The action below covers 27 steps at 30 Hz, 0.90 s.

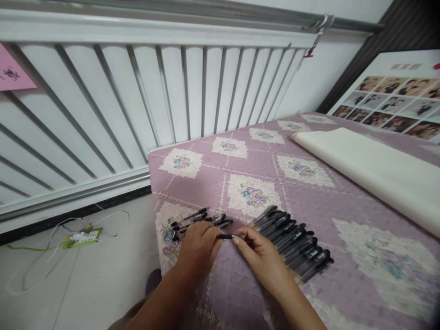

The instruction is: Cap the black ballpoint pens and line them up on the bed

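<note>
Between my two hands a black pen (226, 237) is held level, just above the purple floral cloth (237, 279). My left hand (199, 245) is closed on its left part, and the fingertips of my right hand (256, 250) pinch the right end, which they partly hide. A few loose black pens (190, 216) lie beyond my left hand, partly covered by it. To the right of my right hand, several black capped pens (292, 236) lie side by side in a slanting row, their lower ends partly behind my hand.
A rolled cream sheet (371, 165) lies on the right of the cloth. Behind stands a white radiator (192, 91) with a grey pipe (206, 13) above. A photo board (395, 98) leans at the far right. On the floor at left lies a power strip (84, 237) with cables.
</note>
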### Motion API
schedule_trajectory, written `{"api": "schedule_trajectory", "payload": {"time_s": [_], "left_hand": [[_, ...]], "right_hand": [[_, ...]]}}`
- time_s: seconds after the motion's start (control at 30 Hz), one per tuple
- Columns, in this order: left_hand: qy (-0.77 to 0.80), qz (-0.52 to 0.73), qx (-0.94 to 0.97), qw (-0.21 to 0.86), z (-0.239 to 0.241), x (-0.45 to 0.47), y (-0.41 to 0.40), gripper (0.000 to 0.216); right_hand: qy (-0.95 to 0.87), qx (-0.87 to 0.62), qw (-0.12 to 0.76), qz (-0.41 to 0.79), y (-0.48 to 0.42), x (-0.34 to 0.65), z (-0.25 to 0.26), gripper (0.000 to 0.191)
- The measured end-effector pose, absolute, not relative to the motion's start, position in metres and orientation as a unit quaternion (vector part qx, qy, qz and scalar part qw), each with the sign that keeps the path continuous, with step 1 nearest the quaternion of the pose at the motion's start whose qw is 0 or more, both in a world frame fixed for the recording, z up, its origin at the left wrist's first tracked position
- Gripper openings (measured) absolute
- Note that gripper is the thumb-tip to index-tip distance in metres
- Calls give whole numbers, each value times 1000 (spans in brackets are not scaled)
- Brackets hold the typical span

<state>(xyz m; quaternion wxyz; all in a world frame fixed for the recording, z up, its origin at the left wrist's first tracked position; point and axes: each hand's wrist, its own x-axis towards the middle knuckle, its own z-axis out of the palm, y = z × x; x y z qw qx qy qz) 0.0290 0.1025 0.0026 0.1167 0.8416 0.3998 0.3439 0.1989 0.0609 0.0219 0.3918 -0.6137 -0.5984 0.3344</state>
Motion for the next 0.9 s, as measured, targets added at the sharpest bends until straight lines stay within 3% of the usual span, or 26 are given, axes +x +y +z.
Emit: {"api": "schedule_trajectory", "payload": {"time_s": [0.1,0.4,0.7,0.9], "left_hand": [[402,346,839,123,2,29,102,10],[399,346,840,124,2,30,102,10],[392,347,844,113,1,31,101,9],[392,351,842,123,2,30,103,10]], "right_hand": [[-615,-620,375,312,60,198,23,25],[-622,-611,395,290,60,196,24,15],[-646,-633,361,230,60,196,22,28],[-625,-617,393,270,59,196,23,20]]}}
